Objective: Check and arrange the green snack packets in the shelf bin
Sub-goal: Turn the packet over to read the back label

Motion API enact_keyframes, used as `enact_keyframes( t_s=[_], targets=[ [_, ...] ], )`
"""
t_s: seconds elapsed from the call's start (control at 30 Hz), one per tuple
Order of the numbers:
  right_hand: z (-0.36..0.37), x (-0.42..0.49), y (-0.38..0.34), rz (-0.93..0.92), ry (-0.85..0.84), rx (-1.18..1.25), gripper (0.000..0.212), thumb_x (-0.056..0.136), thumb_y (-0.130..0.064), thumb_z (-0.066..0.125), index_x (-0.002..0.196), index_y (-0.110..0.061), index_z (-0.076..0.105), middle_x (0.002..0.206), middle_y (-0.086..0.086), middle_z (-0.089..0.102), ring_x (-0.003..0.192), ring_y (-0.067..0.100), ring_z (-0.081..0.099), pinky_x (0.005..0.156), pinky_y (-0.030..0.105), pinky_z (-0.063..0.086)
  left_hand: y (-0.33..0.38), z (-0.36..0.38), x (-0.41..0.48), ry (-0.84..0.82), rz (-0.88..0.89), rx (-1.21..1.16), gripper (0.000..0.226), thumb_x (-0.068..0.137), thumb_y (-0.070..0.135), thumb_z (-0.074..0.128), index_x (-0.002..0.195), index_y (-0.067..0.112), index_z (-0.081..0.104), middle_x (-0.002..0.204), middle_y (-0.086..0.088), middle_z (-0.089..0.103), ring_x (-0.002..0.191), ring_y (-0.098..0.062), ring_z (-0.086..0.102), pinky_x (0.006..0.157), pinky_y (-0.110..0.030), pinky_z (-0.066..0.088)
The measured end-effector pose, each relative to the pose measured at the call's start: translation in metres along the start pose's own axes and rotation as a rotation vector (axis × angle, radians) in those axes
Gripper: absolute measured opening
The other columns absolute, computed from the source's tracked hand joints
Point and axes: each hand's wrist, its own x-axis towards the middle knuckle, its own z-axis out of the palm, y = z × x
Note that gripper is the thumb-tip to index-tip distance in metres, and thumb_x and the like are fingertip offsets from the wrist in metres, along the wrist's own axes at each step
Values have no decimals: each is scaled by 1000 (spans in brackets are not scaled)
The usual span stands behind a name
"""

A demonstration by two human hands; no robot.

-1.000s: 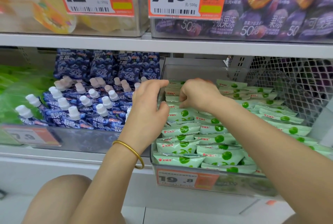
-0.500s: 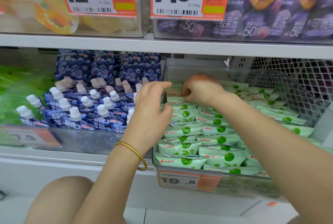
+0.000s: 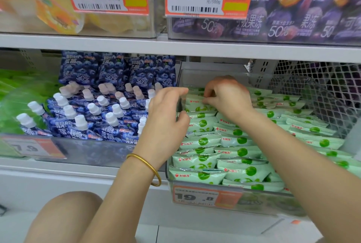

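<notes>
1. Now my right hand (image 3: 228, 96) has its fingers curled, pinching a green packet (image 3: 193, 102) at the far left of the bin (image 3: 273, 201).
2. My left hand (image 3: 166, 119) hovers at its left wall, fingers loosely spread.

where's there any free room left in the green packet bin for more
Only at the back: a seemingly bare strip between the rearmost green packets and the rear wall of the bin, beyond the right hand. Front and middle are stacked full; blueberry pouches pack the space to its left.
</notes>
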Motion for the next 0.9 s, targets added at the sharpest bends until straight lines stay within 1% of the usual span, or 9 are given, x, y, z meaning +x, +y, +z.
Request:
enact_keyframes(
  t_s=[0.07, 0.17, 0.33, 0.47, 0.53, 0.63, 0.77, 0.83, 0.9],
  targets=[
    [-9, 3, -3, 41, -15, 93, 10, 82, -32, 68, 82, -27, 60, 89, -5, 58, 88, 19, 52, 67, 26, 35, 0, 0, 0, 0, -1, -8, 44, 88, 2, 48, 126, 24, 48, 117, 13, 37, 118, -5, 33, 85, 7, 18],
    [-21, 3, -12, -21, -28, 30, 9, 85, -32, 65, 86, -25, 59, 88, -5, 57, 86, 20, 53, 66, 26, 33, 0, 1, 0, 2, -6, 1, 47, 88, 2, 48, 130, 21, 46, 125, 9, 39, 124, -7, 32, 92, -5, 20],
    [-26, -25, -11, -102, 279, 30, 13, 89, -31, 61, 94, -20, 63, 90, 2, 67, 89, 26, 58, 68, 33, 44, -1, 0, 0, 11, -9, -14, 54, 87, 3, 50, 137, 20, 37, 132, 7, 37, 120, 1, 28, 87, 9, 14],
    [-35, -47, -7, -162, 454, 288, 8, 83, -22, 66, 87, -15, 64, 81, -3, 66, 78, 22, 59, 69, 41, 49, 6, -4, -2, 20, 22, -49, 58, 85, 14, 61, 137, 24, 37, 130, 15, 40, 126, -1, 33, 102, -12, 24],
    [-41, -56, -8, -169, 484, 431, 5, 82, -18, 68, 84, -15, 64, 77, -10, 62, 76, 13, 59, 72, 34, 49, 10, -6, -3, -20, 76, -65, 55, 82, 24, 66, 132, 29, 43, 125, 20, 49, 121, 0, 43, 106, -27, 35],
    [-49, -64, -9, -149, 444, 594, 11, 80, -15, 71, 81, -21, 62, 74, -18, 59, 74, -4, 56, 71, 12, 43, 15, -7, -7, -18, 120, -97, 40, 79, 32, 62, 117, 38, 51, 107, 27, 60, 102, 2, 55, 98, -38, 43],
    [-50, -69, -1, 50, 201, 939, 13, 83, -17, 69, 92, -25, 62, 86, -5, 68, 75, 6, 63, 61, 23, 49, 19, -8, -11, 8, 101, -242, 37, 84, 11, 65, 111, 34, 54, 103, 25, 62, 99, 9, 58, 87, -10, 44],
    [-50, -71, 1, 142, 50, 1095, 12, 85, -19, 66, 96, -22, 63, 86, -1, 72, 72, 12, 65, 55, 28, 52, 21, -10, -12, 2, 76, -309, 41, 84, 7, 64, 115, 32, 53, 108, 20, 63, 101, 7, 59, 86, -12, 46],
    [-49, -73, 1, 175, -16, 1189, 5, 85, -15, 64, 90, -16, 65, 78, 0, 72, 65, 14, 65, 51, 26, 53, 23, -9, -14, 7, 71, -292, 44, 84, 11, 65, 118, 33, 50, 109, 19, 62, 103, 5, 58, 87, -12, 45]
  ],
)
